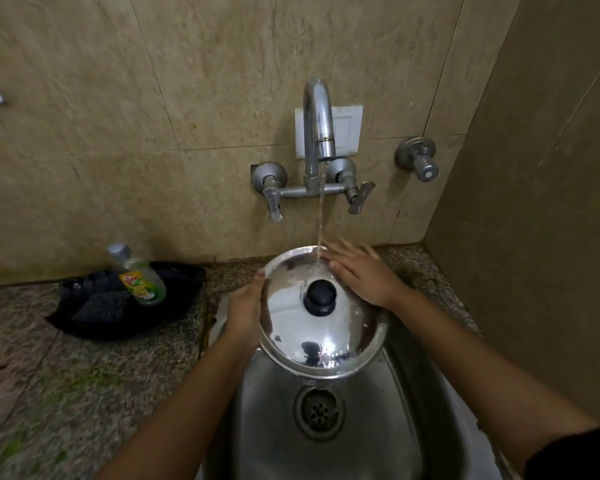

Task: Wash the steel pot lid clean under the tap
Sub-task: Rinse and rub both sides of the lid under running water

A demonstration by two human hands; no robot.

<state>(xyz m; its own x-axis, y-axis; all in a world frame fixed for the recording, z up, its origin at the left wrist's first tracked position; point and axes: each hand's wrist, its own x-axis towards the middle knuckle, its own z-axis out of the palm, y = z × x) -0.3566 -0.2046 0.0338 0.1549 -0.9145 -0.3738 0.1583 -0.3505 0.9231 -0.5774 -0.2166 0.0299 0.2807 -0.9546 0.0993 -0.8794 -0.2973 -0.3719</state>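
Below the lid, the sink; your left hand grips its rim, right hand flat, rinsing; next, rotate it.

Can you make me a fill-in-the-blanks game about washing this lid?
1. Water from the tap lands on the steel pot lid near its ____ edge.
2. The knob in the middle of the lid is coloured ____.
3. The left hand holds the lid by its rim, while the right hand lies ____ on top.
4. The dish soap bottle rests in a black ____.

Missing words: far; black; flat; tray
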